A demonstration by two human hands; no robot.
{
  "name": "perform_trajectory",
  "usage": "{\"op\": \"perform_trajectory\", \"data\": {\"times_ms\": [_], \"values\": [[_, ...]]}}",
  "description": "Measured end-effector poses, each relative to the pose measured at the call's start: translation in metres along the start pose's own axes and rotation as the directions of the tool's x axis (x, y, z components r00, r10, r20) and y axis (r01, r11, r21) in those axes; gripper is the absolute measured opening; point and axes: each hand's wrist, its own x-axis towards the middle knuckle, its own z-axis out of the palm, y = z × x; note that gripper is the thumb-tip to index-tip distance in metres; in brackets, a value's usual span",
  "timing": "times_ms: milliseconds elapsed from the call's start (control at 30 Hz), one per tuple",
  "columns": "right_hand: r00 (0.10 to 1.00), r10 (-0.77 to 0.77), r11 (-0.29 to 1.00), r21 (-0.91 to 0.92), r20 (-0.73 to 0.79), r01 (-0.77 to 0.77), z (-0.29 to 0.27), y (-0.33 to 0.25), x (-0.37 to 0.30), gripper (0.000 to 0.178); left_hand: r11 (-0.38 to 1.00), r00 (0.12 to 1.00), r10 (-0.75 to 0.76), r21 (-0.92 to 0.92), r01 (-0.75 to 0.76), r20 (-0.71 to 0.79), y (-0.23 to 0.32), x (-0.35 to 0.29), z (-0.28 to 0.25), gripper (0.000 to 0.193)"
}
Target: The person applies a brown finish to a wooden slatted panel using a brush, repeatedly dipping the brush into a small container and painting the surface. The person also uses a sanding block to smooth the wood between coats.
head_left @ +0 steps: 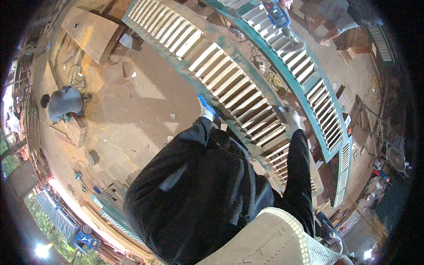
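Observation:
A long louvered shutter (234, 86) with pale slats and a worn green-brown frame runs slantwise in front of my body. Beside its near left edge is my left hand (206, 108), in a white glove with blue-coated fingers; the fingers look stretched out, with nothing visible in them. On the shutter's right-hand rail rests my right hand (293, 118), also in a pale glove. Its fingers are bent round a small dark piece that I cannot make out.
A second green louvered shutter (304, 81) lies beyond, with a gloved hand and a blue power tool (278, 17) over it. Another person (66, 104) crouches at the left near boards. A large wooden panel (90, 33) leans behind. Cables and wood scraps lie on the floor.

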Motion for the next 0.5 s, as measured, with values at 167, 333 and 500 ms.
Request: {"op": "perform_trajectory", "data": {"times_ms": [167, 333, 500], "values": [[0.998, -0.051, 0.996, -0.078, -0.022, 0.049, 0.072, 0.018, 0.011, 0.049, 0.954, 0.969, -0.241, -0.168, 0.247, 0.056, 0.016, -0.005, -0.039, 0.071], [0.994, -0.019, 1.0, -0.019, -0.105, 0.017, 0.056, -0.015, -0.024, 0.062, 0.953, 0.953, -0.302, -0.018, 0.303, 0.024, 0.026, 0.025, -0.074, 0.063], [0.675, 0.211, 0.977, 0.133, -0.707, -0.166, 0.087, -0.041, -0.104, 0.06, 0.942, 0.95, -0.312, 0.141, 0.304, 0.031, 0.104, 0.079, -0.051, 0.057]]}}
